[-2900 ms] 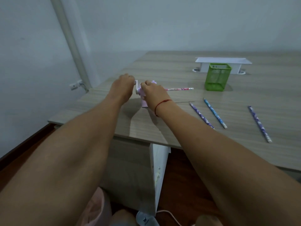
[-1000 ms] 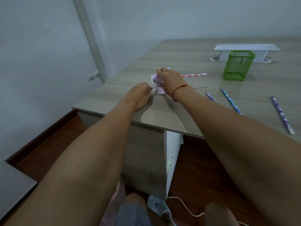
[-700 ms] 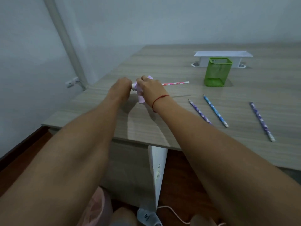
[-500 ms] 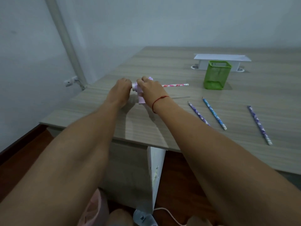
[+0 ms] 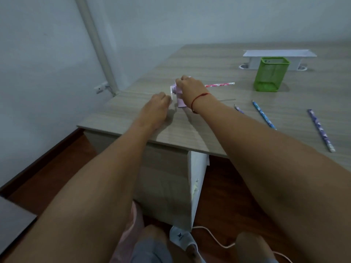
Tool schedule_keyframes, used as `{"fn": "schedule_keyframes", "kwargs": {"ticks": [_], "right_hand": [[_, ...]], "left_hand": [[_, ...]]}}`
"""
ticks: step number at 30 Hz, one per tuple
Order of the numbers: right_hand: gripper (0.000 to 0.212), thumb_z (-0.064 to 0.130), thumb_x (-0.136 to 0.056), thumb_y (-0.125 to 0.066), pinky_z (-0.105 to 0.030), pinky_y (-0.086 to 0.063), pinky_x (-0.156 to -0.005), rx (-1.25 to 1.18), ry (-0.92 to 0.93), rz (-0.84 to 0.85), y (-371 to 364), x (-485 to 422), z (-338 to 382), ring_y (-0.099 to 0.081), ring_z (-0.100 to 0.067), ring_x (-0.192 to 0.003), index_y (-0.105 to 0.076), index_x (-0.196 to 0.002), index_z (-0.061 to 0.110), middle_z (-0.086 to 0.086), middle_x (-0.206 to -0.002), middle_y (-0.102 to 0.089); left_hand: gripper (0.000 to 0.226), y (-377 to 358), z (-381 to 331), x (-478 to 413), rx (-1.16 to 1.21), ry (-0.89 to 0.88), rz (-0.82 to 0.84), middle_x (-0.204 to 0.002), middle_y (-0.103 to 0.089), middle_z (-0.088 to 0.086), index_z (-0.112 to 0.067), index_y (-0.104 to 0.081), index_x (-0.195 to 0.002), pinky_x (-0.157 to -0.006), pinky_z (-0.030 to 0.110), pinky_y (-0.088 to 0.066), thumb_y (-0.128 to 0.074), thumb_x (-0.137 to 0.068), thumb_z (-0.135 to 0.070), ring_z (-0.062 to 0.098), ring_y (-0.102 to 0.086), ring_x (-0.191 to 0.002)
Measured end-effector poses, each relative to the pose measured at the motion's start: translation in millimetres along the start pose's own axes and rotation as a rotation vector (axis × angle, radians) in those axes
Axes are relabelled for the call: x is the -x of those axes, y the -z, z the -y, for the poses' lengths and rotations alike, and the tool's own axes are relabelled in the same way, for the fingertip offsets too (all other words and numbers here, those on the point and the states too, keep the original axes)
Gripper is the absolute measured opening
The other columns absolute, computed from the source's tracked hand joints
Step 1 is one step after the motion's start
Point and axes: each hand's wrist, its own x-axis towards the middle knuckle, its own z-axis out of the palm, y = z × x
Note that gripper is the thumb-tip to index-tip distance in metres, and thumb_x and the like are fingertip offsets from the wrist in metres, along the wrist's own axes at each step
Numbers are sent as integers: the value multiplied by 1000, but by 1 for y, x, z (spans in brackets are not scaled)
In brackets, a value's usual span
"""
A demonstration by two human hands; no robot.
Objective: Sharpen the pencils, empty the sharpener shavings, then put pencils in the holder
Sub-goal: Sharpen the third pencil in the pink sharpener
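I watched the right hand (image 5: 190,90) grip the top of the pink sharpener (image 5: 179,101), which stood on the desk (image 5: 190,59) near its left edge. The pink pencil (image 5: 219,85) stuck out from under that hand, pointing toward the green holder (image 5: 271,74). The left hand (image 5: 157,106) lay just left of the sharpener, its fingers curled round the white crank (image 5: 171,95).

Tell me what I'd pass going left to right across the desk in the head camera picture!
left hand → pink sharpener → pink pencil → half-hidden purple pencil → blue pencil → far-right purple pencil
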Motion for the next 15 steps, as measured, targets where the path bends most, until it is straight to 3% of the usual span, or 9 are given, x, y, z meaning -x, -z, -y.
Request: {"fn": "schedule_keyframes", "kwargs": {"ticks": [6,8,11,15], "right_hand": [[35,18,-98,-43,-40,-41,-97,1,34,-11,-2,2,-9,-50,-34,-123,-49,-130,4,-16,-135,-49],[36,16,-98,-42,-39,-41,-98,12,41,-20,-4,2,-10,-51,-33,-122,-47,-132,6,-14,-136,-48],[38,13,-96,-43,-38,-42,-96,41,52,-39,-8,0,-12,-53,-32,-120,-46,-133,7,-12,-135,-49],[35,13,-98,-38,-39,-41,-95,60,33,-49,-10,-2,-9,-53,-33,-119,-48,-131,6,-13,-134,-50]], "left_hand": [[35,-6,7,-22,48,110,268,-100,-59,21,0,-65,-96,-80,41,-46,-40,-93,-24,36,-57,-93],[32,-12,15,-35,1,105,314,-98,-60,23,-2,-67,-92,-78,43,-49,-43,-89,-23,39,-59,-91],[29,-21,24,-54,-26,90,283,-97,-64,20,-9,-66,-90,-75,44,-53,-44,-75,-23,39,-61,-92],[17,-17,40,-85,-130,66,161,-99,-57,25,1,-58,-92,-79,48,-41,-42,-86,1,42,-53,-98]]}}
